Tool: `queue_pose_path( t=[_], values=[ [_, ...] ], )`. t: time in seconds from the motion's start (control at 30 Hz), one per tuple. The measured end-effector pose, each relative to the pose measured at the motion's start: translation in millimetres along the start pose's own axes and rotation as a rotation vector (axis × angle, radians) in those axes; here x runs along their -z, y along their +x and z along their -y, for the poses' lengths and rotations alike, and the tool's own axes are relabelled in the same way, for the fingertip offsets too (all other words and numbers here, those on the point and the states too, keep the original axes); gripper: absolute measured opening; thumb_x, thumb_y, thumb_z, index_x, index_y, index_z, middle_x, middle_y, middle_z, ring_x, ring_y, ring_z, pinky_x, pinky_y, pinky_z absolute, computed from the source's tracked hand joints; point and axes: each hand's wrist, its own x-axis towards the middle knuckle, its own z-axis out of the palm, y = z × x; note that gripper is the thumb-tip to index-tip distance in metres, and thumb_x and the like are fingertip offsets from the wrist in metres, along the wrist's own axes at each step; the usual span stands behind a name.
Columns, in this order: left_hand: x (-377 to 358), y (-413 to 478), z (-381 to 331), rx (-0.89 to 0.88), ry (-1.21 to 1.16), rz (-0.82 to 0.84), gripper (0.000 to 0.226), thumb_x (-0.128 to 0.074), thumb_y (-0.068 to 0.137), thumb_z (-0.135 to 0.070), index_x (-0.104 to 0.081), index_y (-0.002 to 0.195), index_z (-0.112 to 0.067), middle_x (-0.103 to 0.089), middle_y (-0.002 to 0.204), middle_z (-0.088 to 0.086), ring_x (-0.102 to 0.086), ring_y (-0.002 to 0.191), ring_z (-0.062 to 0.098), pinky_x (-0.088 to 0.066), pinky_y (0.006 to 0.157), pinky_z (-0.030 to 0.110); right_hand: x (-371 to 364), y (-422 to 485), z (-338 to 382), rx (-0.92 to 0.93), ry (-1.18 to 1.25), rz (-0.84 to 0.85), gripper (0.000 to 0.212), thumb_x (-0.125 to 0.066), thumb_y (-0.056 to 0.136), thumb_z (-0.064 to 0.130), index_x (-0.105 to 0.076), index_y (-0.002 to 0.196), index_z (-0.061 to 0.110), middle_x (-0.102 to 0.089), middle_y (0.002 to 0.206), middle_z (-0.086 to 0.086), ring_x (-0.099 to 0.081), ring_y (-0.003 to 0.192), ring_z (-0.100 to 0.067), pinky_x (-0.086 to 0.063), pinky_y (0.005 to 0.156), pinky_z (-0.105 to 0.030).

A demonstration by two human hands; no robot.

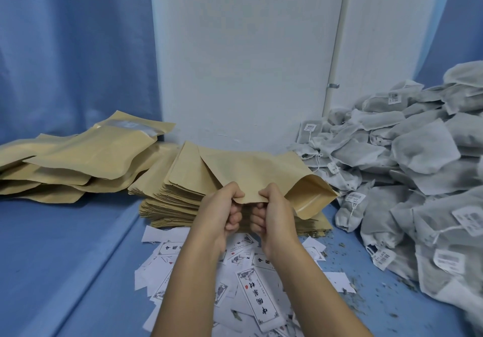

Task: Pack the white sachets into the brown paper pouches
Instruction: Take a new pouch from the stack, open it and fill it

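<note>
Pouch (261, 172) edge pinched by both hands.
Left hand (222, 210) and right hand (273, 212) clench its near rim between thumb and curled fingers, side by side, above the flat pouch stack (167, 206); sachets (418, 166) heaped at right, untouched.

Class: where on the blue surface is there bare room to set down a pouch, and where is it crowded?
Bare blue cloth lies front-left, bordered by loose brown paper pouches and white printed paper slips. The white mesh sachets crowd the right.
</note>
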Motion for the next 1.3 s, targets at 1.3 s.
queue_pose_path(
  t=[1.3],
  values=[
    [-23.1,-4.9,12.1,-0.182,0.012,-0.242,0.016,-0.057,0.079,-0.013,-0.055,0.063,-0.010,-0.054,0.056,0.003,-0.047,0.049,0.016,-0.038,0.046,0.021,-8.4,-7.5,1.0,0.017,0.004,-0.027,0.030,-0.041,0.087,0.014,-0.036,0.058,0.013,-0.032,0.034,0.006,-0.024,0.026,-0.007,-0.021,0.029,-0.017]
  ],
)
